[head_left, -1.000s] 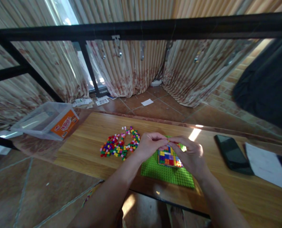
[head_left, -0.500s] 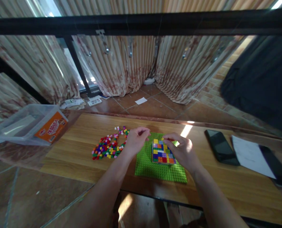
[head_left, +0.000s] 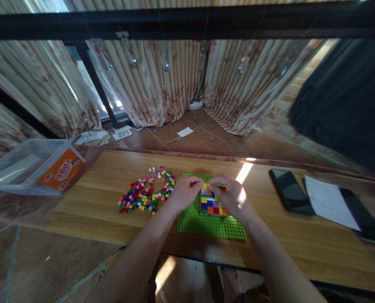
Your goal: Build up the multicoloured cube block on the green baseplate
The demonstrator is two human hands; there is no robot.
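Note:
A block of small multicoloured toy bricks (head_left: 211,204) sits on a green studded baseplate (head_left: 206,228). My left hand (head_left: 186,192) reaches over the baseplate's left part, its thumb and finger pinched at the block's back left corner; whatever they hold is too small to make out. From the other side my right hand (head_left: 231,195) brings its pinched fingertips to the same corner, at a small yellow brick, and covers the block's right part. The two sets of fingertips nearly meet. Left of the baseplate, loose bricks (head_left: 140,196) lie scattered on the wooden table (head_left: 92,202).
A clear plastic box (head_left: 32,168) with an orange label stands at the far left. On the right lie a dark phone (head_left: 291,191), a white sheet of paper (head_left: 326,202) and another dark flat device (head_left: 362,214). A black rail (head_left: 187,23) crosses in front of the curtains.
Both hands have come together at the block's back left corner: the left moved right and slightly down, the right moved left. The view shifted slightly.

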